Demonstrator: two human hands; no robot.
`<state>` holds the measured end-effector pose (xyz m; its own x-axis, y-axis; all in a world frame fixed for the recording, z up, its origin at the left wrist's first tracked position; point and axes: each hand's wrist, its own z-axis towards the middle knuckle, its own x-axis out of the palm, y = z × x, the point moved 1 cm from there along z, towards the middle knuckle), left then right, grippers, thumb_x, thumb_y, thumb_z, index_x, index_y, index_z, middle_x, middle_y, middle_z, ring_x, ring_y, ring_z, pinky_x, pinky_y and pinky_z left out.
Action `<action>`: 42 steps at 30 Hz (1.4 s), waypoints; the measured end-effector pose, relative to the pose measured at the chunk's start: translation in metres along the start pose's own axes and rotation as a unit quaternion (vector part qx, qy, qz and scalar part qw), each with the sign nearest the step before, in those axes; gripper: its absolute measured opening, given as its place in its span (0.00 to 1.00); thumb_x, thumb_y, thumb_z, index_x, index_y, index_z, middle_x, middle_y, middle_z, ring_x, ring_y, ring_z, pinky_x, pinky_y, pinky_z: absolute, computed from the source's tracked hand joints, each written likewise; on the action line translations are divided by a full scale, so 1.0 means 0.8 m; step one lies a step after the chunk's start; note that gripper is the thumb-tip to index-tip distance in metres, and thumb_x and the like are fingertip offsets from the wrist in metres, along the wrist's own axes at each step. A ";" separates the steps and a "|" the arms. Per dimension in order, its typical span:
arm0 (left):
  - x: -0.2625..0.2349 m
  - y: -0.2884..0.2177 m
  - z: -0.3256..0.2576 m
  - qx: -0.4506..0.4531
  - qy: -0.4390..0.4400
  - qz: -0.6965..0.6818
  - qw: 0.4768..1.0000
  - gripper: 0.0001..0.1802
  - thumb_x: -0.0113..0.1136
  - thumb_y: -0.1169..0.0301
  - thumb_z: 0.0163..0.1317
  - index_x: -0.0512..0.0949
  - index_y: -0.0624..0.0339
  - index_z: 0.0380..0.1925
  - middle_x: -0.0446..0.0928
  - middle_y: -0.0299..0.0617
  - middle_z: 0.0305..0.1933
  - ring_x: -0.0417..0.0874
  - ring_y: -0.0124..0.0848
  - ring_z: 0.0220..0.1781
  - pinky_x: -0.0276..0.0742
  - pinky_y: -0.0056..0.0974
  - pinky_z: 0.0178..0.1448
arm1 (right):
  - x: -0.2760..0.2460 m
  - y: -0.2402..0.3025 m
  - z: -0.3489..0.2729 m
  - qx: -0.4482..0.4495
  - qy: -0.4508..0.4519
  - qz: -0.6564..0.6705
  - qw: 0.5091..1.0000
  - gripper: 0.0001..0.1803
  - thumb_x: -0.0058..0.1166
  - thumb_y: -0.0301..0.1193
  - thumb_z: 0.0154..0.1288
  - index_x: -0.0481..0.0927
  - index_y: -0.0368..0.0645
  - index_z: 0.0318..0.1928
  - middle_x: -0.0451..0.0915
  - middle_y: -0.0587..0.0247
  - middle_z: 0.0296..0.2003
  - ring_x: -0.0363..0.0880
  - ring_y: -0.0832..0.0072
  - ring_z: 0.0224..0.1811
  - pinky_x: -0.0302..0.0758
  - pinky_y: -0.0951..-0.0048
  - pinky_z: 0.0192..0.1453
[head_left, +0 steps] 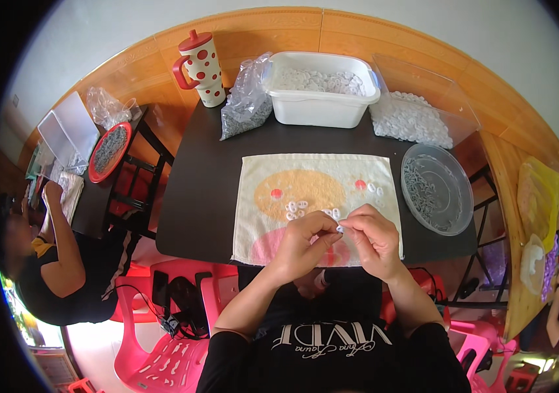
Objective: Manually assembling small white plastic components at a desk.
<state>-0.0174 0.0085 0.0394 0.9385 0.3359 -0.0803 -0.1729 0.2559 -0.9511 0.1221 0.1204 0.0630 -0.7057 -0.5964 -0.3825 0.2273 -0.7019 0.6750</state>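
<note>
- The left hand (302, 242) and the right hand (372, 239) are meeting over the near edge of the towel (256, 216), fingertips pinched narrow around one small white plastic piece (339, 228); whether it is one part or two being pressed together is too small to tell.
- A small cluster of white pieces (297, 209) is lying on the towel just beyond the hands, with two or three more strays (374, 188) further toward the towel's far right corner, so by my judgement only a handful is waiting within easy reach.
- Beyond the towel's far edge, a white tub (322, 108) is sitting heaped with white pieces, which suggests that a large supply is not yet worked through.
- To the right of that tub, still beyond the towel, a clear rectangular box (450, 92) is holding another big mass of white parts.
- Just right of the towel, a round clear bowl (466, 196) is holding a modest layer of small parts along its left side, so it is looking far from full.
- Beyond the towel's far left corner, a clear plastic bag (247, 105) of small grey bits is leaning beside a red-dotted mug (202, 69).
- Well to the left of the towel, another person (63, 262) is bending over a separate table with a red tray (110, 150).
- Judging from these piles, the work appears to be early or midway, with much remaining.
</note>
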 end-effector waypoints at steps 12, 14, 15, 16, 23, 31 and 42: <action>-0.005 0.004 0.001 -0.029 0.008 0.004 1.000 0.05 0.60 0.87 0.60 0.78 0.69 0.35 0.78 0.39 0.37 0.77 0.23 0.37 0.73 0.28 0.40 | 0.001 -0.004 0.006 -0.083 0.042 -0.067 0.993 0.15 0.56 0.11 0.52 0.83 0.35 0.41 0.77 0.57 0.32 0.75 0.64 0.30 0.72 0.69 0.32; -0.006 0.004 0.000 -0.047 0.011 -0.006 0.999 0.05 0.59 0.87 0.60 0.78 0.69 0.35 0.79 0.39 0.37 0.77 0.22 0.37 0.73 0.27 0.40 | 0.000 -0.005 0.006 -0.087 0.048 -0.073 0.992 0.16 0.57 0.11 0.50 0.82 0.35 0.41 0.77 0.57 0.32 0.75 0.63 0.30 0.72 0.69 0.32; -0.006 0.005 0.000 -0.059 0.017 -0.013 0.998 0.05 0.59 0.87 0.60 0.78 0.69 0.35 0.79 0.38 0.36 0.77 0.21 0.37 0.74 0.27 0.40 | 0.000 -0.006 0.007 -0.093 0.058 -0.076 0.991 0.17 0.56 0.11 0.48 0.82 0.36 0.40 0.77 0.59 0.32 0.75 0.63 0.31 0.72 0.68 0.32; -0.007 0.006 0.000 -0.070 0.023 -0.019 0.997 0.06 0.59 0.87 0.60 0.78 0.69 0.36 0.79 0.38 0.36 0.77 0.20 0.37 0.74 0.27 0.40 | 0.000 -0.006 0.006 -0.098 0.068 -0.080 0.990 0.18 0.55 0.11 0.46 0.82 0.36 0.40 0.76 0.60 0.32 0.76 0.63 0.32 0.72 0.67 0.31; -0.004 0.013 0.000 -0.079 0.018 -0.069 0.994 0.07 0.59 0.87 0.60 0.79 0.68 0.37 0.79 0.37 0.37 0.77 0.21 0.38 0.75 0.27 0.41 | 0.003 -0.007 0.002 -0.084 0.047 -0.069 0.993 0.17 0.55 0.10 0.48 0.82 0.36 0.40 0.77 0.59 0.31 0.76 0.63 0.30 0.71 0.68 0.31; -0.007 -0.004 0.001 -0.017 0.002 0.031 0.999 0.10 0.65 0.85 0.58 0.80 0.71 0.41 0.79 0.41 0.38 0.79 0.24 0.38 0.75 0.28 0.41 | 0.012 -0.014 -0.013 0.032 -0.027 0.028 0.999 0.12 0.52 0.10 0.59 0.82 0.34 0.40 0.79 0.57 0.32 0.78 0.67 0.32 0.73 0.72 0.35; -0.008 0.002 0.000 -0.052 -0.008 -0.084 0.995 0.06 0.64 0.89 0.54 0.81 0.69 0.30 0.80 0.39 0.31 0.76 0.22 0.32 0.71 0.29 0.34 | 0.009 -0.002 -0.003 -0.030 0.009 -0.006 1.000 0.09 0.58 0.12 0.59 0.83 0.34 0.39 0.79 0.58 0.32 0.77 0.69 0.31 0.72 0.74 0.34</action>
<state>-0.0233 0.0069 0.0382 0.9462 0.3119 0.0862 0.0181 0.2149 -0.9765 0.1187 0.1163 0.0576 -0.6972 -0.5938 -0.4017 0.2583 -0.7307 0.6320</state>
